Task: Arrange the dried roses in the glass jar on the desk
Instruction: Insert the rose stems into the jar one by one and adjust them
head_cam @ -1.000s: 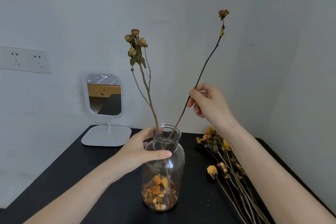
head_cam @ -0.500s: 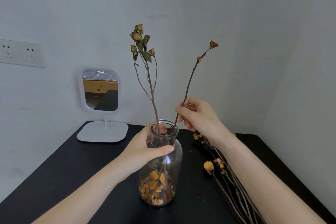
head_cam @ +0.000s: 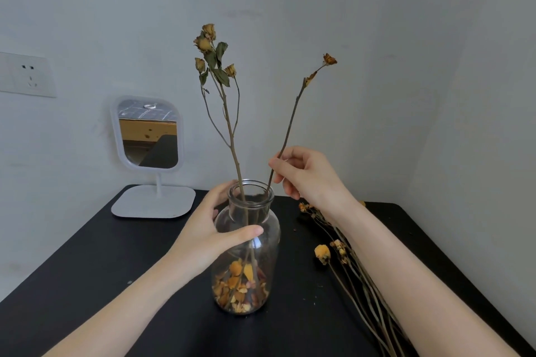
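A clear glass jar (head_cam: 255, 272) with dried petals at its bottom stands on the black desk (head_cam: 87, 284). My left hand (head_cam: 208, 232) grips its shoulder, thumb across the front. A branched dried rose stem (head_cam: 229, 124) with several buds stands in the jar. Beside it a thin single-bud stem (head_cam: 293, 113) leans right, its lower end inside the jar mouth. My right hand (head_cam: 310, 177) pinches this thin stem just above the rim.
A bundle of dried roses (head_cam: 348, 266) lies on the desk to the right of the jar, partly under my right forearm. A white standing mirror (head_cam: 149, 136) is at the back left by the wall. A wall socket (head_cam: 27, 75) sits far left.
My right hand has lowered the thin stem deeper into the jar, so its bud sits much lower than a second ago. My left hand has kept hold of the jar.
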